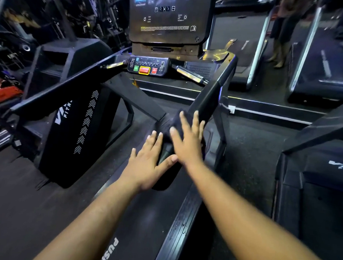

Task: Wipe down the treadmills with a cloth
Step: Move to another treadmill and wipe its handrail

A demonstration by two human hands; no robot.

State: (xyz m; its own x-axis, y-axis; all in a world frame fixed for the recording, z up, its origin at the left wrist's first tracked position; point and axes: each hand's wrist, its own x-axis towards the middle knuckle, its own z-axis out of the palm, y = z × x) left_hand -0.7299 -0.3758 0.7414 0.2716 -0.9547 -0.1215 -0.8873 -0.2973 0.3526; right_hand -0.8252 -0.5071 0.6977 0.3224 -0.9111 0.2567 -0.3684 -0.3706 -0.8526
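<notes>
A black treadmill fills the view, with its console [166,16] and button panel [147,67] ahead. Its right handrail [210,96] runs down toward me. A dark cloth [168,125] lies draped over the lower end of that rail. My right hand [188,138] presses flat on the cloth with fingers spread. My left hand [147,164] lies flat just below and to the left, fingers spread, resting on the rail's end with fingertips at the cloth's edge. Neither hand curls around the cloth.
The left handrail [69,84] and a branded side panel [71,128] stand at left. The belt [138,217] runs under my arms. More treadmills stand at right [313,177] and at the back [325,68], where a person's legs [280,52] are seen.
</notes>
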